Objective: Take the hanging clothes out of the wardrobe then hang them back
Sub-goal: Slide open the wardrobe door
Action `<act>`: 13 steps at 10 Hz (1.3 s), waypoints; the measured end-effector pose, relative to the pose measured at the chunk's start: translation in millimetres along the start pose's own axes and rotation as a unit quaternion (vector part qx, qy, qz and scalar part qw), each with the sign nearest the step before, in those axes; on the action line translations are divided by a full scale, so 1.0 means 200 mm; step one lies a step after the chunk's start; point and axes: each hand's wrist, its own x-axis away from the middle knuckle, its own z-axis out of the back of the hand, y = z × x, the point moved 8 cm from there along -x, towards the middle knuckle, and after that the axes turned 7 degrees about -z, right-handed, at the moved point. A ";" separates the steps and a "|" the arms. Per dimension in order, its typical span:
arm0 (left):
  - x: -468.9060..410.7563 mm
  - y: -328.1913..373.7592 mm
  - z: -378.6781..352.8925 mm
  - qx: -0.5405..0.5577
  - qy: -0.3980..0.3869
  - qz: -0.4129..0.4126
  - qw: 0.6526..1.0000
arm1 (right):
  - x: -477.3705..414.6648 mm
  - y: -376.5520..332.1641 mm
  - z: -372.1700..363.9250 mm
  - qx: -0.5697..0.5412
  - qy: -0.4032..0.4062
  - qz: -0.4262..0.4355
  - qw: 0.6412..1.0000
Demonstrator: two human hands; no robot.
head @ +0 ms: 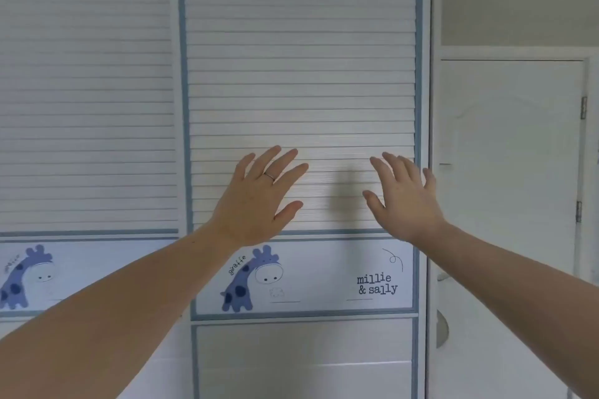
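Note:
A white wardrobe with slatted sliding doors and blue trim fills the view. Its right door is closed, and so is the left door. My left hand, with a ring on one finger, is raised with straight spread fingers against or just in front of the right door's slats. My right hand is held the same way near that door's right edge. Neither hand holds anything. The hanging clothes are hidden behind the doors.
A band with a blue giraffe picture and the words "millie & sally" runs across the doors below my hands. A white room door with hinges stands to the right of the wardrobe.

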 end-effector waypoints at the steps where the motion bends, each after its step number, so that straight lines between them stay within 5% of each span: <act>1: -0.08 0.03 -0.21 -0.023 -0.017 -0.034 0.999 | -0.06 0.08 -0.17 0.014 0.027 0.011 0.999; 3: -0.26 0.04 -0.68 -0.065 -0.062 -0.104 0.991 | -0.19 0.24 -0.49 0.051 0.016 0.038 0.998; 6: -0.46 0.06 -1.02 -0.062 0.010 -0.127 0.990 | -0.39 0.34 -0.72 0.112 0.065 0.115 0.985; 13: -0.38 -0.05 -1.08 -0.051 0.073 -0.135 0.987 | -0.46 0.24 -0.87 0.090 0.190 0.158 0.965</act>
